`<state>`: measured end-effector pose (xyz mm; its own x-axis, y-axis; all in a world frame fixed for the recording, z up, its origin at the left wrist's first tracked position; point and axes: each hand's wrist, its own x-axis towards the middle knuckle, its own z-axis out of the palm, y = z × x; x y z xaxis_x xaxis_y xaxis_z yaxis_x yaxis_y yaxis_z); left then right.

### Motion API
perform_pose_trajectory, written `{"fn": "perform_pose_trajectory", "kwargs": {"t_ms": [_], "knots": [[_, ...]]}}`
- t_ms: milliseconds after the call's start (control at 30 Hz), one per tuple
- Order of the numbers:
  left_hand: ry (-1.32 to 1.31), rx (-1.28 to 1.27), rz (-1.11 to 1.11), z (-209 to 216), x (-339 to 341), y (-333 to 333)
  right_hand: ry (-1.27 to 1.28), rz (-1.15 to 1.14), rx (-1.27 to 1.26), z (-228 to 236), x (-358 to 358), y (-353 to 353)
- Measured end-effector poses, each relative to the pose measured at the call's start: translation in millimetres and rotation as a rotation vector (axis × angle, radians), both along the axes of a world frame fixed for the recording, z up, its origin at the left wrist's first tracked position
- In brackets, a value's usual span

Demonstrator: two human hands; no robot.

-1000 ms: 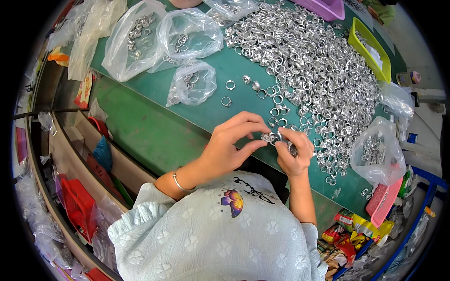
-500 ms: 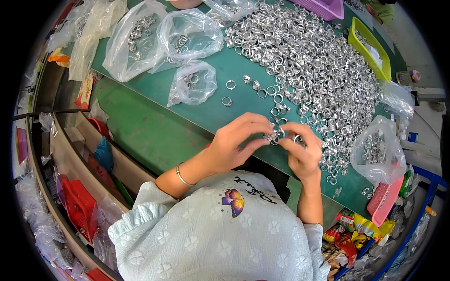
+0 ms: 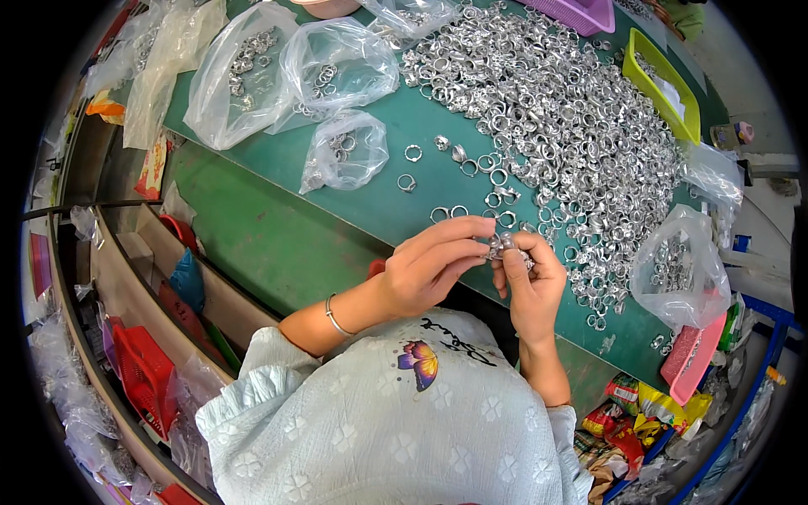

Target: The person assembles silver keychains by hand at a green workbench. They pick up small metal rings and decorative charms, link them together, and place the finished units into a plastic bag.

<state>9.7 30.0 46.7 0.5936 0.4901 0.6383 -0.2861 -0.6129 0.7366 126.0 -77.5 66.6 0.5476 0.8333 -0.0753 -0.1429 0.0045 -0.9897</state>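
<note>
My left hand and my right hand meet at the near edge of the green table. Several silver rings sit between their fingertips. The right hand is closed on these rings, thumb up against them, and the left thumb and fingers pinch at them from the other side. My fingers partly hide the rings, so their shapes are hard to make out. Just beyond my left fingers, two rings lie side by side on the table. A large heap of silver rings spreads from beyond my hands to the right.
Clear plastic bags holding rings stand at the far left, a small one nearest. Another bag and a pink basket are at the right. A yellow-green basket and a purple basket border the heap. Shelves run along the left.
My left hand has drawn slightly lower, and two rings beyond it now show. My right hand has turned, its fingers curling closer around the rings.
</note>
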Motion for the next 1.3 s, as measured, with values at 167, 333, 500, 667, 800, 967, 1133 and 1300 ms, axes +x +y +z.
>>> {"fn": "perform_pose_trajectory", "kwargs": {"t_ms": [167,333,500,667,800,967,1133,1300], "knots": [[-0.044,0.087,-0.064,5,4,4,-0.277,-0.046,0.007,0,2,-3],[-0.039,0.257,-0.095,-1,0,11,0.079,0.032,-0.181,22,6,-4],[-0.035,0.331,-0.242,5,0,23,-0.125,0.129,-0.198,21,21,-9],[0.083,0.104,-0.227,16,5,17,-0.424,0.084,-0.211,34,23,-3],[0.160,-0.198,-0.247,23,5,12,-0.419,0.075,-0.219,29,22,-5],[0.219,-0.705,-0.342,20,4,7,-0.375,0.093,-0.243,20,22,-8],[0.181,-0.571,-0.336,14,-1,4,-0.090,0.101,-0.220,21,20,-12],[0.177,-0.314,-0.114,10,1,-6,0.091,0.013,-0.164,13,10,-8]]}}
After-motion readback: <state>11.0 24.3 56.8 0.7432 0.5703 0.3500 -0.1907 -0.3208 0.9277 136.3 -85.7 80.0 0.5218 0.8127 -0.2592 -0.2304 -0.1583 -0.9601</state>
